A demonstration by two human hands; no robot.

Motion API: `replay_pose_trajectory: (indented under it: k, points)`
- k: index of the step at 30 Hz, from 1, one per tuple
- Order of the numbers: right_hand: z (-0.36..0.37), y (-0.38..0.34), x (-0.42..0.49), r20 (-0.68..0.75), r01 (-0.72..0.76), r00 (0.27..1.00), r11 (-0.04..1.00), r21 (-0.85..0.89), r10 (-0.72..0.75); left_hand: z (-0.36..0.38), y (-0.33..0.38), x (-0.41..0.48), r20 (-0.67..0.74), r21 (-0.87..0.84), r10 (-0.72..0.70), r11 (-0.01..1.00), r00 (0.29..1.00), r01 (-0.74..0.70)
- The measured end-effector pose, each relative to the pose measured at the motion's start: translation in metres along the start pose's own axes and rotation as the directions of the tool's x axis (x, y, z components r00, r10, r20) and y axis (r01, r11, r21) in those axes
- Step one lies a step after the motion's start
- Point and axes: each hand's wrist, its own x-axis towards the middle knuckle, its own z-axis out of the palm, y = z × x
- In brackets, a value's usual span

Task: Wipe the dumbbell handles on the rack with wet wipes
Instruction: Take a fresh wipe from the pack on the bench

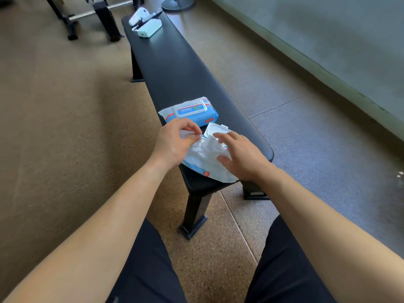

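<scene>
Pulling a wet wipe from the open pack on the near end of the table

The left hand [175,143] is pinching the wipe [205,147], seemingly, while the right hand [238,156], fingers spread, is pressing the open pack [209,169] down; peeling slowly is freeing one sheet. No dumbbell rack is showing.

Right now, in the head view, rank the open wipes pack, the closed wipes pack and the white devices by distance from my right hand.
1. Open wipes pack, under the right hand.
2. Closed wipes pack, just beyond on the bench.
3. White devices, at the bench's far end.
</scene>
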Motion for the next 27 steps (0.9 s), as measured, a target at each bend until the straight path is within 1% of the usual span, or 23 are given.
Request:
replay_pose_trajectory:
  k: [5,10,12,15,17,20,22,23,25,27]
  points:
    - [-0.005,-0.009,0.008,-0.080,0.043,0.996,0.999,0.025,-0.040,0.003,0.002,-0.001,0.008,-0.020,-0.044,0.999,0.999,0.044]
    - [0.000,-0.015,0.009,-0.075,0.133,0.986,0.979,-0.156,-0.146,0.008,0.003,0.002,0.003,-0.061,-0.093,0.994,0.996,0.093]
    - [-0.002,-0.016,0.007,-0.056,0.111,0.991,0.974,-0.199,-0.124,0.008,0.002,0.003,0.003,-0.067,-0.091,0.994,0.996,0.091]
    - [-0.005,-0.016,0.009,0.012,0.046,0.999,0.963,-0.267,-0.044,0.007,0.001,0.004,-0.011,-0.082,-0.102,0.991,0.995,0.101]
    - [-0.003,-0.015,0.011,0.063,0.032,0.998,0.947,-0.321,-0.012,0.006,-0.001,0.006,-0.025,-0.094,-0.105,0.990,0.994,0.102]
    - [0.001,-0.016,0.012,0.102,0.030,0.995,0.932,-0.361,0.008,0.008,-0.004,0.009,-0.013,-0.060,-0.094,0.994,0.996,0.093]
    - [0.004,-0.018,0.013,0.112,0.050,0.994,0.938,-0.343,-0.012,0.010,-0.008,0.011,-0.012,-0.062,-0.108,0.992,0.994,0.107]
    - [0.007,-0.018,0.012,0.094,0.058,0.995,0.952,-0.302,-0.030,0.011,-0.009,0.012,-0.017,-0.070,-0.117,0.991,0.993,0.116]
    - [0.011,-0.015,0.011,-0.011,0.052,0.998,0.986,-0.160,-0.054,0.011,-0.009,0.014,-0.026,-0.091,-0.131,0.987,0.991,0.129]
    - [0.014,-0.009,0.010,-0.131,0.040,0.991,0.999,-0.004,-0.041,0.009,-0.008,0.015,-0.025,-0.104,-0.135,0.986,0.990,0.132]
